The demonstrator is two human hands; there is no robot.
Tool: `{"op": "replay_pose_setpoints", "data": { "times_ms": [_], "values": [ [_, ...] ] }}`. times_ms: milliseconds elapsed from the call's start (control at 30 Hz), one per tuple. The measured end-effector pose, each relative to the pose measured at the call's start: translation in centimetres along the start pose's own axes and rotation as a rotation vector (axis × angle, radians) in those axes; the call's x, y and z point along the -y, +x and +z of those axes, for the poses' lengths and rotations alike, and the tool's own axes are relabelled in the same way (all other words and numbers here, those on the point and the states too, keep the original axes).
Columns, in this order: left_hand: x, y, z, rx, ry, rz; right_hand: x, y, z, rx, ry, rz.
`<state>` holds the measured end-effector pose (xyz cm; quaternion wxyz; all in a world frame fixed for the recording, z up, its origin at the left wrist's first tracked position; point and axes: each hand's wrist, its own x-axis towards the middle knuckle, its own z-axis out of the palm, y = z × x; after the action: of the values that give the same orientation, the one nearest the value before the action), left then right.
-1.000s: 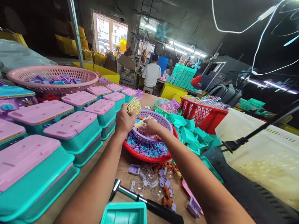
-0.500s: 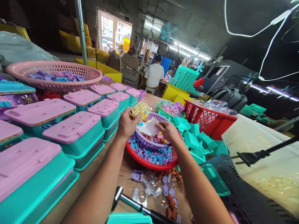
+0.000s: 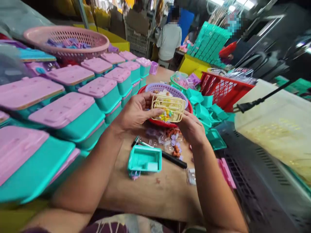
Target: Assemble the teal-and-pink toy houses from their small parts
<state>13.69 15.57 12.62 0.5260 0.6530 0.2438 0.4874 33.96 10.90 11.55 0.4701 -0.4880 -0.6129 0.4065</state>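
Note:
My left hand (image 3: 136, 111) grips a small pale-yellow plastic basket (image 3: 179, 105) by its left side, thumb over the front rim. Small yellow, orange and green pieces (image 3: 166, 114) lie in it near the thumb. At the lower right corner my right hand (image 3: 193, 127) is closed on the same basket, its fingertips hidden behind it. Behind it are a purple basket (image 3: 155, 86) and a red basket (image 3: 190, 108), partly covered. Below my hands a teal box (image 3: 145, 168) sits open on the table, in front of a hammer (image 3: 173, 159).
Stacked teal boxes with pink lids (image 3: 63, 108) fill the left side. A pink basket (image 3: 102, 42) of purple parts stands behind them. Teal trays (image 3: 204, 111) and a red crate (image 3: 224, 89) are at right. A plug (image 3: 245, 106) hangs near a whitish bin (image 3: 267, 113). A person (image 3: 168, 40) sits farther back.
The view has tilted down. My hands have come together with the yellow basket nearer me. My right hand has left the white card and now holds the basket's right side.

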Motion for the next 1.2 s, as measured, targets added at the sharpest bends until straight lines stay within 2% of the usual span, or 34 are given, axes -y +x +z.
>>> {"op": "replay_pose_setpoints", "data": {
  "times_ms": [100,200,333,500,700,833,933,1100,1200],
  "values": [
    [-0.7,-5.8,0.8,-0.021,0.065,-0.043,0.7,-4.4,1.6,0.017,0.012,-0.016],
    [-0.2,-10.9,1.0,-0.007,0.306,-0.029,-0.3,-8.4,3.5,0.018,-0.078,-0.114],
    [1.6,-14.3,0.5,0.046,0.604,0.114,-2.7,-11.4,5.6,-0.045,-0.327,-0.194],
    [2.4,-14.8,-0.1,0.049,0.725,0.219,-3.1,-12.2,6.9,-0.072,-0.504,-0.217],
    [2.1,-14.5,-1.2,0.193,0.752,0.237,-2.8,-12.7,7.7,-0.093,-0.402,-0.207],
    [2.6,-14.6,-1.4,0.176,0.741,0.274,-3.4,-12.6,8.3,-0.131,-0.382,-0.230],
    [2.6,-14.6,-1.2,0.204,0.782,0.273,-3.5,-12.6,8.5,-0.145,-0.478,-0.235],
    [1.6,-14.3,-0.8,0.332,1.018,0.223,-2.8,-12.9,8.4,-0.121,-0.692,-0.234],
    [1.3,-14.2,-0.5,0.310,1.044,0.180,-2.1,-13.5,8.7,-0.162,-0.811,-0.271]
  ]
}}
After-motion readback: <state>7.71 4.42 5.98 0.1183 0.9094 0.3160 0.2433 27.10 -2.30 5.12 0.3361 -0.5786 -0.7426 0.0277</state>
